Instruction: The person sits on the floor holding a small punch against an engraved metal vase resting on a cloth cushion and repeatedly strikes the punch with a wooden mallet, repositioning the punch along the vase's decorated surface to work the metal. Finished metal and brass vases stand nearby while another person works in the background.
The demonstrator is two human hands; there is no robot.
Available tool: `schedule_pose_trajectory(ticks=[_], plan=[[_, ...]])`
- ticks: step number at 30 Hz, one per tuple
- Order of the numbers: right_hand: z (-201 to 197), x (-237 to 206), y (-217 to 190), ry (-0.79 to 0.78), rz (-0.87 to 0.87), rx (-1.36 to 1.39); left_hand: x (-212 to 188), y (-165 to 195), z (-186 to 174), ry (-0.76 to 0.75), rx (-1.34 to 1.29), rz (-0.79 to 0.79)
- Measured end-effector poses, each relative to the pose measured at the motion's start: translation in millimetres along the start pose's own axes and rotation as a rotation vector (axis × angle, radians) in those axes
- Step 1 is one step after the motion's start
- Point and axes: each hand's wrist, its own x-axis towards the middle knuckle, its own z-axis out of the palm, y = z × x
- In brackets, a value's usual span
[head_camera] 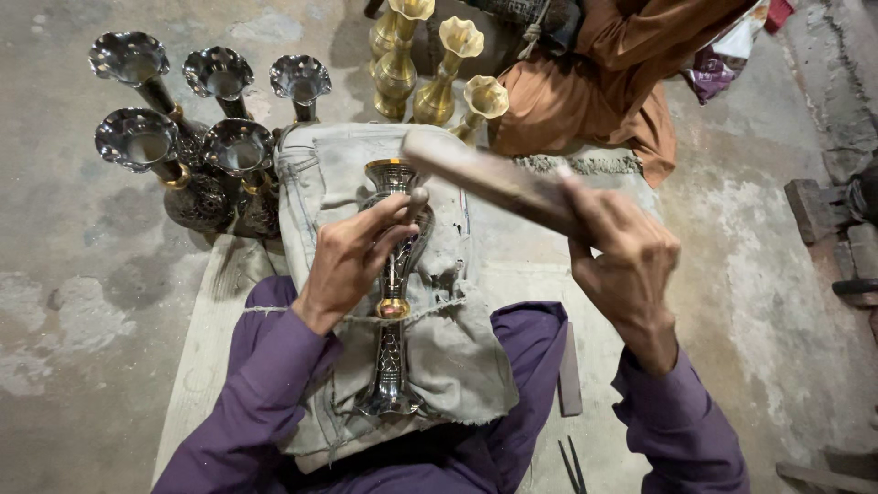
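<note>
Seemingly to steady it, left hand (352, 261) pinches a small punch (413, 203) on the lap-laid vase (395, 284); right hand (622, 261), at three o'clock, clamps a raised wooden mallet (489, 178).

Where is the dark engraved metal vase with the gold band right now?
In the head view, the dark engraved vase lies centre frame on grey cloth over the lap, under the left hand.

Metalcraft workshop: rows of brass vases (437, 69)
</note>
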Motion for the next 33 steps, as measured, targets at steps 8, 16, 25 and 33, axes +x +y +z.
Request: schedule_pose_trajectory(ticks=[8, 16, 25, 33], plan=[[-14, 12, -3, -0.140, -0.079, -0.240, -9, -1, 4, 0.066, -0.018, -0.016], [-16, 25, -17, -0.069, -0.048, -0.152, -13, -5, 8, 0.091, -0.049, -0.045], [-18, 18, -20, 0.048, 0.067, 0.396, -13, -11, 10, 0.059, -0.045, -0.008], [-4, -9, -8, 0.011, 0.162, 0.251, -15, -17, 5, 0.009, -0.065, -0.004]])
